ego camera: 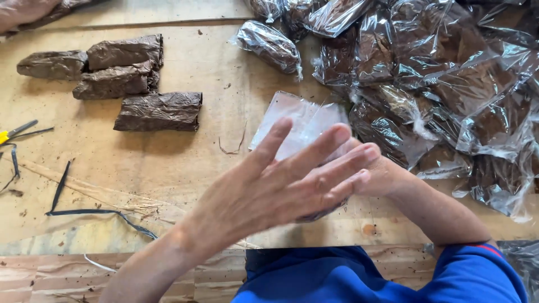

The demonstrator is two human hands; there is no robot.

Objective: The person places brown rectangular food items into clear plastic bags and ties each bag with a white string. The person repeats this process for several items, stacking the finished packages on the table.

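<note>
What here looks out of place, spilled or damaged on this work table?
Nothing looks damaged. Loose black strips and brown crumbs lie scattered on the wooden table at left, near yellow-handled scissors. The left hand covers the right hand over a clear bag, so what they hold is hidden.

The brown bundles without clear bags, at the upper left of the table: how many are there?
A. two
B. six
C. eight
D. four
D: four brown bundles lie together on the table, left of the hands, and each can be counted apart from the pile of bagged ones on the right.
</note>
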